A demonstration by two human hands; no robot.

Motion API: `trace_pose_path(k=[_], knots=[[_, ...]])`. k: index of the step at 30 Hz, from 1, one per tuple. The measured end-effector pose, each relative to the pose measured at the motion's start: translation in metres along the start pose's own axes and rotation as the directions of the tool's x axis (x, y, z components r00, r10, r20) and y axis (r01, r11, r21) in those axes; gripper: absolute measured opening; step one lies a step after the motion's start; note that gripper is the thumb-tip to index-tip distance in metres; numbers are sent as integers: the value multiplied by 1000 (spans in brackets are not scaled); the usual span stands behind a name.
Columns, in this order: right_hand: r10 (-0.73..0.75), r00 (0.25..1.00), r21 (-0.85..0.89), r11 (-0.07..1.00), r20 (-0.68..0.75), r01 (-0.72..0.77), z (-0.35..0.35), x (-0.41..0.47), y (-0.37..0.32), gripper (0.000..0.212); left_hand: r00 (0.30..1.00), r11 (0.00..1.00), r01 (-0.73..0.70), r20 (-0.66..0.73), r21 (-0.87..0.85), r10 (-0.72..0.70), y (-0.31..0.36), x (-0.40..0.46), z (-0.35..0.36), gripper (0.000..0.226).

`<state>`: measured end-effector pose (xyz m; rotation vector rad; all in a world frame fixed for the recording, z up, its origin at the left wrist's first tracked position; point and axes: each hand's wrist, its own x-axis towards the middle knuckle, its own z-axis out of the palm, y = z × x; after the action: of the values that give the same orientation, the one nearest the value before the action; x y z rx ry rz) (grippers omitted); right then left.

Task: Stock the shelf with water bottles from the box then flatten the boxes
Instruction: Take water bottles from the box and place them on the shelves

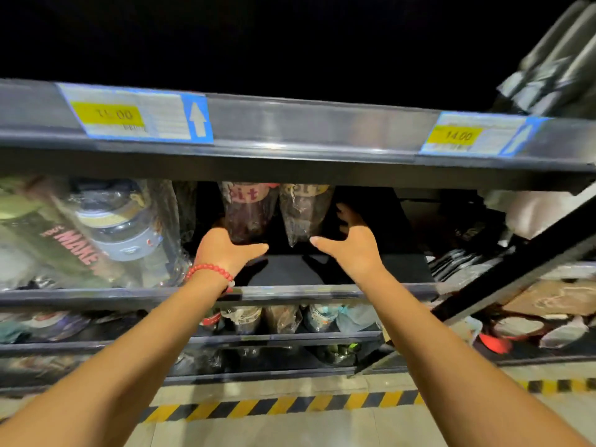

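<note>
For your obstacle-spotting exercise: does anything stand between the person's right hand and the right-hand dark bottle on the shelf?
Nothing visible does. The right hand is open beside the right bottle, with only bare shelf between them.

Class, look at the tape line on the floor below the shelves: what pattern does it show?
The floor tape has yellow and black diagonal stripes, seen in the head view.

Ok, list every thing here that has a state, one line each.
Left hand: grips the bottom of the left dark bottle.
Right hand: open, fingers spread beside the right dark bottle, not clearly touching it.
Left dark bottle: upright on the shelf, held.
Right dark bottle: upright beside it.
Shelf: partly stocked, bare space in front of the two bottles.
Price tags: fixed on the rail above.
</note>
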<state>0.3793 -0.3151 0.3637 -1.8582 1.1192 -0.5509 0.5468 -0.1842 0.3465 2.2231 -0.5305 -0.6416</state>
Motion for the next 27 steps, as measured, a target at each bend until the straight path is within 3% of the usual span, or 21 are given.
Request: trace_pose_path(k=[3,6,7,9,12,17,22,27], knots=[[-31,998,-231,972,61,44,-19,-66,-3,69,951,939,-300,134,169,279,13,-59,-11,80],[19,999,-379,925,43,-2,-29,-136,-1,56,853,771,-522,238,364,465,4,-112,-17,70],[44,999,-420,907,27,-29,-30,-159,1,50,777,666,-624,235,409,584,0,-128,-17,61],[100,995,-517,851,-10,-90,-29,-207,7,44,659,505,-744,361,438,660,-9,-155,-15,58],[94,988,-648,747,-119,-149,-17,-275,17,58,571,352,-816,547,458,612,-17,-195,-13,69],[135,931,-599,733,-339,-324,15,-372,24,68,308,103,-944,732,312,608,-46,-256,-9,70],[294,800,-455,698,-523,-553,50,-448,25,61,32,-75,-994,872,79,488,-83,-292,1,69],[468,604,-303,569,-645,-764,60,-507,21,56,-142,-184,-980,912,-75,386,-94,-331,15,74]])
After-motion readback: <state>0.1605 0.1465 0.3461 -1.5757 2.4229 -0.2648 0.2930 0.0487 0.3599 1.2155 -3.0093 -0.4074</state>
